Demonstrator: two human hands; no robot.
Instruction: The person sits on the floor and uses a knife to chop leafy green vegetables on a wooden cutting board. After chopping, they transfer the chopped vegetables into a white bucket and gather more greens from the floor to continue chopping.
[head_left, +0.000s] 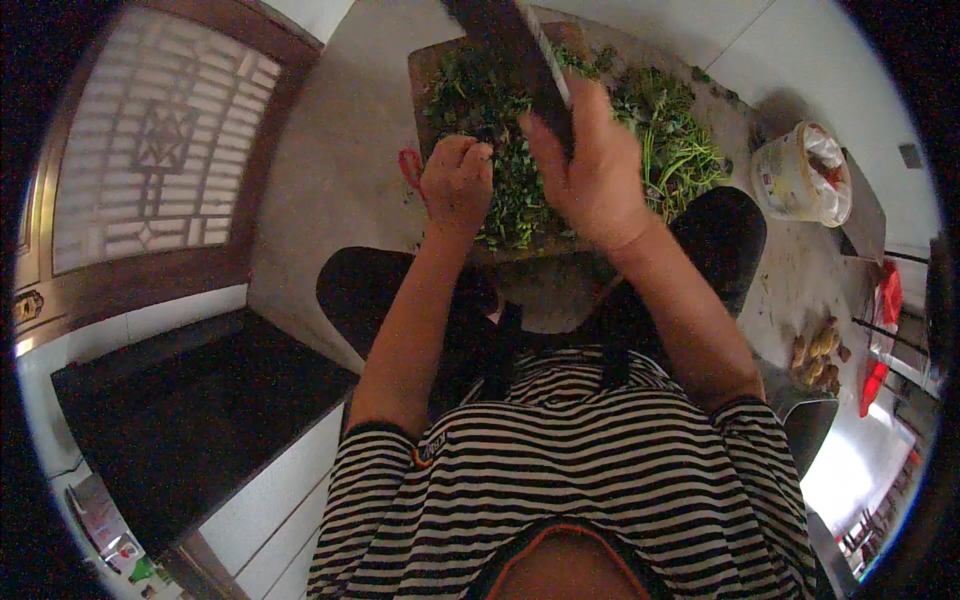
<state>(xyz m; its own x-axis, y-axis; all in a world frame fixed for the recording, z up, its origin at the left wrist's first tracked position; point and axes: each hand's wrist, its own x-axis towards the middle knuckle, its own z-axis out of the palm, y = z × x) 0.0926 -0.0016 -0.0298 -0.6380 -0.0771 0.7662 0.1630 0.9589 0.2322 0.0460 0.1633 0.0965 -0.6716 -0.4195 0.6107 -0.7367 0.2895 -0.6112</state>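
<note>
My right hand (596, 165) is closed around the lower end of a large dark-bladed knife (517, 52), which is raised and slightly blurred over the greens; its handle is hidden in the hand. Chopped leafy greens (517, 210) cover a wooden cutting board (424, 82) in front of my knees. My left hand (457, 176) rests with bent fingers at the left edge of the greens; whether it grips any of them cannot be told. Just left of it lies a red loop (410, 166). Long green stems (686, 161) lie in a heap right of the board.
A white plastic bucket (780, 176) with a liner stands to the right. Brownish root-like pieces (821, 349) lie on the floor near a red plastic bag (885, 300). At left are a dark step or low counter (202, 405) and a lattice-panelled door (157, 142).
</note>
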